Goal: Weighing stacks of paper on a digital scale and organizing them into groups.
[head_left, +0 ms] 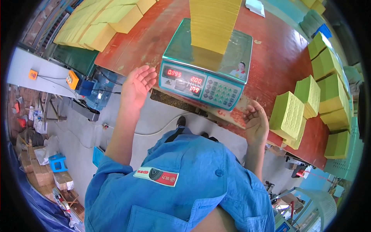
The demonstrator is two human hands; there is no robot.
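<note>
1. Head view, centre far: teal digital weighing scale with a steel pan point(181, 50) stands at the near edge of the reddish-brown wooden table point(278, 58). A tall stack of yellow paper sheets point(210, 25) rests on the pan, set toward its far middle, probably so the load sits square and the red display at the front stays readable.
2. Head view, left hand point(136, 86): raised just left of the scale's front corner, near it but not touching as far as I can tell. Palm turned up and toward the scale, fingers spread loosely and open; it holds nothing. Forearm rises bare from a blue work-shirt sleeve point(116, 170).
3. Head view, right hand point(256, 123): at the near table edge, right of the scale. Fingers curled inward and partly open, nothing held; whether it rests on the edge cannot be told.
4. Head view, right: bundles of green-yellow paper point(288, 114) stand just beside the right hand, with more bundles in a row behind, within easy reach.
5. Head view, far left: further yellow paper stacks point(100, 23) lie well apart from both hands.
</note>
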